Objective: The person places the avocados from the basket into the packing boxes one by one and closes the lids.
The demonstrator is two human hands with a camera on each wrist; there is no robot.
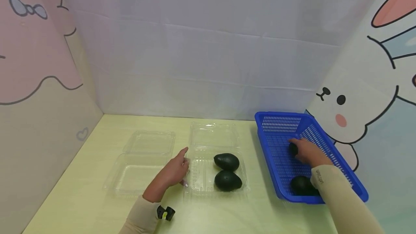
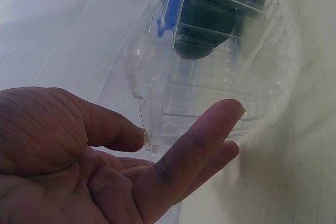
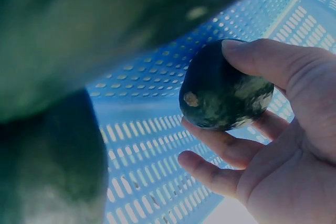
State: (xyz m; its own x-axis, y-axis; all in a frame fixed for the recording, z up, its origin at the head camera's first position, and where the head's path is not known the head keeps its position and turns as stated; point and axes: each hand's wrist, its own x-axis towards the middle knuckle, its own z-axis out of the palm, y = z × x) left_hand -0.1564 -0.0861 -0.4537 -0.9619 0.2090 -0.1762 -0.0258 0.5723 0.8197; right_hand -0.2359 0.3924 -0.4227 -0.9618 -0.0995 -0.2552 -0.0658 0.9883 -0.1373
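My right hand [image 1: 308,151] is inside the blue basket [image 1: 272,169] and grips a dark green avocado [image 3: 220,93], thumb on top and fingers beneath. More dark avocado surfaces [image 3: 50,156] loom close at the left in the right wrist view; one avocado [image 1: 302,185] shows at the basket's near end. My left hand [image 1: 173,170] pinches the left rim of a clear plastic container [image 1: 201,181], with the thumb at the rim and fingers along the outer wall [image 2: 194,145]. Two avocados, a farther one [image 1: 226,162] and a nearer one [image 1: 227,181], lie in its right half.
A second clear container [image 1: 139,172] stands with its lid spread back, left of my left hand. Both sit on a pale yellow table [image 1: 208,216]. A white cloth wall [image 1: 195,64] closes off the back, and printed panels [image 1: 367,100] flank the sides.
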